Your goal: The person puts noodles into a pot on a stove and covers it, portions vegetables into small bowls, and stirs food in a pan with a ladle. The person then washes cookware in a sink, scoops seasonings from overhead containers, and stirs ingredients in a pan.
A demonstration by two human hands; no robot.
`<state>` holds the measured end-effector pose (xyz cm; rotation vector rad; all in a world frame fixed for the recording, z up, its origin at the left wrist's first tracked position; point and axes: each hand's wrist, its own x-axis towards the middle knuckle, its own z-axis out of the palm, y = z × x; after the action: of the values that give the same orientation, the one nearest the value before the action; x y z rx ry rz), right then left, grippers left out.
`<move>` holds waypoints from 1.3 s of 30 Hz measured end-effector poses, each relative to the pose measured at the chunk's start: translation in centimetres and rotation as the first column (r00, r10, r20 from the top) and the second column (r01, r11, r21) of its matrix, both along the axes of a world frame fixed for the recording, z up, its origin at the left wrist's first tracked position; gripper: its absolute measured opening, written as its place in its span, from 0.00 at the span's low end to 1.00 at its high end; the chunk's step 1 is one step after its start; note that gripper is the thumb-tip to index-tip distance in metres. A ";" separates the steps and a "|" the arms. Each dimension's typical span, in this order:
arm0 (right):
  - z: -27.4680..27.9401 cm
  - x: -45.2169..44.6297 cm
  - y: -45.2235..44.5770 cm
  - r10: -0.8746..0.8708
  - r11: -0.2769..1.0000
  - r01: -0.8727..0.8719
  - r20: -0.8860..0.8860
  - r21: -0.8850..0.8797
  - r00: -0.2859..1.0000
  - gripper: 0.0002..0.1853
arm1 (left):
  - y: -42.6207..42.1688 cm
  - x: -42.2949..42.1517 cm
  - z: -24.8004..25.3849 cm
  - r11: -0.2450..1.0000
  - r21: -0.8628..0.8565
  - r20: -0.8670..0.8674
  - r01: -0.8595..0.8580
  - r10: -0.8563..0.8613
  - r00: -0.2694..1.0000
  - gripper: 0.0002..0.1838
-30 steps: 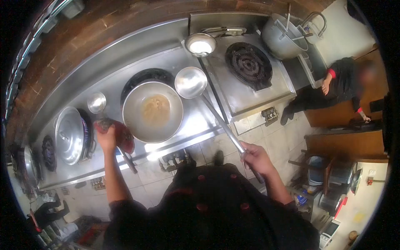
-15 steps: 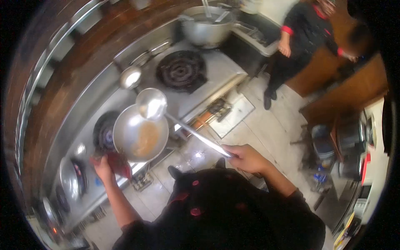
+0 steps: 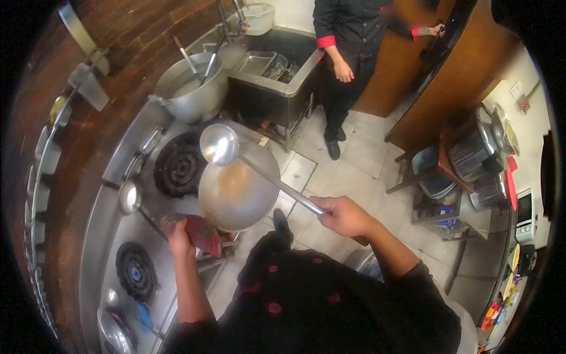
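A wide metal pan (image 3: 239, 203) with a brownish patch of liquid inside hangs at the stove's front edge. My left hand (image 3: 180, 236) is closed around a red cloth (image 3: 203, 235) at the pan's near left side; the cloth hides the grip on the pan. In my right hand (image 3: 348, 218) is the handle of a long metal ladle (image 3: 219, 145), whose bowl is over the pan's far rim.
Beyond the pan are a black burner (image 3: 180, 165), a large pot (image 3: 191, 88) with utensils and a sink (image 3: 289, 88). Another person (image 3: 351, 53) stands beside the sink. A second ladle (image 3: 130, 197) rests on the stove (image 3: 109, 236). Pots (image 3: 471, 153) stand at right.
The view has turned toward the sink and the other person. The pan has left its burner, moving right along the stove with my left hand and cloth. The ladle has travelled along with it.
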<state>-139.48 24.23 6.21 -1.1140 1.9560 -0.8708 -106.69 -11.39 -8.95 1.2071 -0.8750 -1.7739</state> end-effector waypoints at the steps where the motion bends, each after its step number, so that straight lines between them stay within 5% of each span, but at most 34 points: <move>1: 0.7 -1.6 -0.6 -0.045 0.999 0.044 0.032 0.025 0.998 0.27 | 0.6 -3.5 1.6 0.999 -0.044 -0.006 0.026 -0.026 1.000 0.34; 8: 2.4 -14.7 -6.5 -0.324 0.941 0.311 0.096 0.131 0.941 0.27 | -4.2 -25.2 2.6 0.993 -0.106 -0.077 0.047 -0.056 0.995 0.20; 14: 3.8 -24.3 -11.9 -0.452 0.888 0.438 0.084 0.143 0.888 0.29 | -9.8 -41.0 4.9 0.998 -0.046 -0.128 0.044 -0.049 0.991 0.28; 22: 1.5 -39.4 -19.9 -0.465 0.882 0.470 0.197 0.020 0.863 0.30 | -16.3 -57.6 8.0 0.925 -0.350 -0.069 -0.145 0.129 0.989 0.32; 25: -2.4 -46.7 -22.6 -0.396 0.918 0.397 0.074 -0.012 0.915 0.30 | -19.4 -62.2 7.7 0.865 -0.487 0.218 -0.120 0.254 0.942 0.32; 26: -4.7 -49.3 -23.4 -0.334 0.938 0.317 -0.120 -0.141 0.935 0.31 | -19.6 -64.0 8.0 0.791 -0.580 0.092 -0.196 0.303 0.949 0.31; 30: -6.2 -56.5 -26.9 -0.226 0.972 0.172 -0.448 -0.158 0.865 0.28 | -22.5 -69.6 10.1 0.645 -0.765 0.528 0.006 0.622 0.578 0.32; 33: -7.9 -60.4 -29.1 -0.227 0.963 0.104 -0.537 -0.249 0.812 0.27 | -24.1 -72.9 11.8 0.562 -0.822 0.515 0.090 0.666 0.540 0.30; 37: -10.4 -64.3 -32.0 -0.290 0.946 0.181 -0.457 -0.269 0.841 0.28 | -23.7 -74.0 13.6 0.480 -0.738 0.671 0.474 0.598 0.439 0.28; 38: -10.8 -65.5 -32.6 -0.194 0.976 0.134 -0.405 -0.172 0.894 0.28 | -24.3 -73.5 12.1 0.240 -0.830 0.516 0.503 0.673 0.530 0.28; 39: -10.9 -66.1 -33.4 -0.190 0.975 0.121 -0.428 -0.184 0.884 0.27 | -24.2 -73.3 12.3 0.210 -0.820 0.513 0.533 0.685 0.518 0.28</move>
<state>-205.61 -9.15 -4.66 -1.3504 2.4146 -0.9233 -179.97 -35.56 3.40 1.0098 -2.0423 0.1208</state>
